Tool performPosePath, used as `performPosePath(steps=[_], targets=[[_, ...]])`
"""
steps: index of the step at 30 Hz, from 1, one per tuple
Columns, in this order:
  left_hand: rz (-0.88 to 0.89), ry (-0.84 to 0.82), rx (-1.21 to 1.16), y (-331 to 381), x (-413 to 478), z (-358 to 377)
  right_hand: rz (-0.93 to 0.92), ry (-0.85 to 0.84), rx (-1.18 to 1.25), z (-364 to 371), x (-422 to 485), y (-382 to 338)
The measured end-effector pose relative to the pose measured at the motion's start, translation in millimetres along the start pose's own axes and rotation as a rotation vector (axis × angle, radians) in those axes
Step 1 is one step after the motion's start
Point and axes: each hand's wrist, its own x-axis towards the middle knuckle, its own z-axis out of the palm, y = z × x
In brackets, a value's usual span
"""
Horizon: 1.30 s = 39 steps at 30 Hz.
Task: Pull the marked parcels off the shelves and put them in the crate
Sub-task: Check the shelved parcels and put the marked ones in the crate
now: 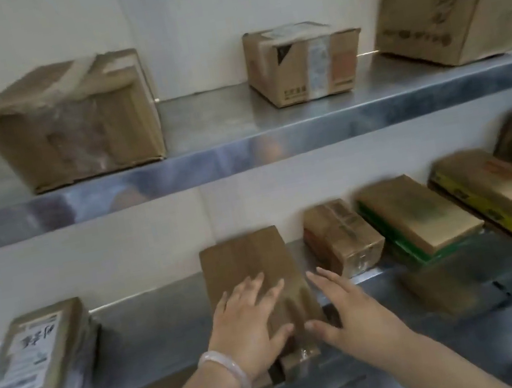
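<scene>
1. Pulling step, by my read: your left hand point(250, 324) lies flat on top of the plain brown parcel point(246, 260). Its fingers are spread and straight, thumb by the near end, gripping nothing.
2. Your right hand point(354, 313) is uncurled too, fingers straight along the parcel's right side. Touching or just beside, the blur hides which.
3. The parcel sits lengthwise on the lower shelf point(156, 334), near end poking over the front lip. No mark readable on it from here. Crate not in view.
4. Next move likely calls for both palms clamping the long sides, or thumbs hooked under the overhanging end. Then slide it toward you and lift it off.
5. Materials: matte corrugated cardboard, oblong, a seam down the top, glossy clear tape at the near end. It should slide easily on the smooth, shiny steel.
6. Neighbours: a flat parcel with a white label point(33, 356) sits well apart on the left. A small taped box point(341, 237) is near on the right, so keep your right elbow clear of it.
7. A pale bangle point(228, 373) rings your left wrist. It's hard and rigid and may knock the shelf edge.
</scene>
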Motion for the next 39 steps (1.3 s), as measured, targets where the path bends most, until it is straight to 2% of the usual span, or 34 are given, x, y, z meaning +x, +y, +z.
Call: performPosePath(steps=[4,7,9,13,19,26,29,34,39], targets=[[-0.230,0.031,-0.108,-14,-4,7,0.021,-0.073,0.033,7,34,6],[-0.423,-0.027,-0.193,-17,1,14,0.046,-0.084,0.111,10,56,8],[-0.531,-0.072,-0.280,-17,4,19,0.090,-0.148,0.244,13,66,12],[-0.627,-0.088,-0.349,-20,6,24,0.175,-0.301,0.514,20,76,19],[-0.835,-0.007,-0.506,-16,12,16,0.129,-0.265,0.712,19,81,8],[-0.901,0.057,-0.795,-14,14,4,0.089,-0.151,0.759,-10,84,0],[-0.879,0.058,-0.831,-9,16,1,0.042,-0.156,0.743,-18,84,-1],[-0.711,0.085,-0.785,5,30,-11,-0.032,-0.041,0.561,-20,81,-11],[-0.722,0.249,-0.899,7,33,-32,-0.135,-0.094,0.490,-25,78,-24]])
